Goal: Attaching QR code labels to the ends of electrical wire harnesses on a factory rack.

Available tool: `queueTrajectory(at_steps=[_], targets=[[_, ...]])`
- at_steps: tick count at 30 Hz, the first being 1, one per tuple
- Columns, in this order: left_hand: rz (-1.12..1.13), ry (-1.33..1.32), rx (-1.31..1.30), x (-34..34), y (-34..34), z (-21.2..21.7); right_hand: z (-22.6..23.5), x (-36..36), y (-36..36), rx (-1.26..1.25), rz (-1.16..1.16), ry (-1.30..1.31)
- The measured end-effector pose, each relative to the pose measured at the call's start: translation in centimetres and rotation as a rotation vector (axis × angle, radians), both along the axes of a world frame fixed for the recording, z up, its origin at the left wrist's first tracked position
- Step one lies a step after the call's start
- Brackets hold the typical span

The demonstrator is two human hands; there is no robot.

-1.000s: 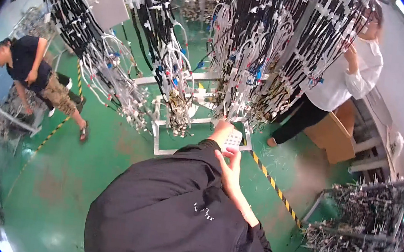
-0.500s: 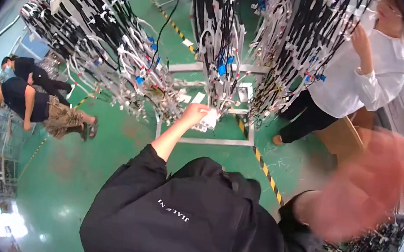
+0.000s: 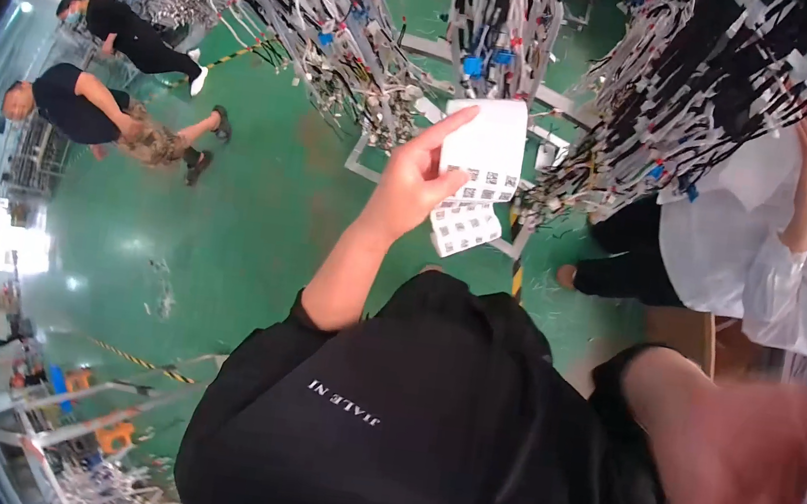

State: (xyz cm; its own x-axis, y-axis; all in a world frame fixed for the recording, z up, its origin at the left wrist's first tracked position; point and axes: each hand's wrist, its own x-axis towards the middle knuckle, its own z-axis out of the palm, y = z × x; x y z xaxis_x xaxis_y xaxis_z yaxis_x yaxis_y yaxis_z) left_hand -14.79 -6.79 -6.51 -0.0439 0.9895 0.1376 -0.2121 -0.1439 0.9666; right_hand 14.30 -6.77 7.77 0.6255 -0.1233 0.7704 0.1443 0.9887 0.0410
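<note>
My left hand is raised in front of my chest, thumb and fingers closed on a strip of white labels. Rows of small black square codes cover its lower part, and its tail end hangs folded below the hand. Out to the right, my right hand is smeared by motion, so its fingers cannot be made out. Just beyond the labels hangs a bundle of black and white cables with blue connectors.
More hanging cable bundles, one left and one right, flank the middle one on a metal frame. A co-worker in white reaches into the right bundle. Two people walk at left. A cardboard box stands at right.
My left hand has come up and nearer with the labels, which now show spread out. My right hand has moved lower, still blurred. The view has turned, and the people at left have shifted.
</note>
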Motion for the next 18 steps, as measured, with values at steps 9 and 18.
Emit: queueTrajectory(at_steps=[9, 18], targets=[[0.042, -0.129, -0.065, 6.7, -2.4, 1.4, -16.7, -4.8, 1.8, -1.384, 1.431, -0.57], [0.16, -0.313, -0.06, 5.3, 1.3, 2.5, -13.8, -7.2, 6.5, -1.403, 1.29, -0.516]])
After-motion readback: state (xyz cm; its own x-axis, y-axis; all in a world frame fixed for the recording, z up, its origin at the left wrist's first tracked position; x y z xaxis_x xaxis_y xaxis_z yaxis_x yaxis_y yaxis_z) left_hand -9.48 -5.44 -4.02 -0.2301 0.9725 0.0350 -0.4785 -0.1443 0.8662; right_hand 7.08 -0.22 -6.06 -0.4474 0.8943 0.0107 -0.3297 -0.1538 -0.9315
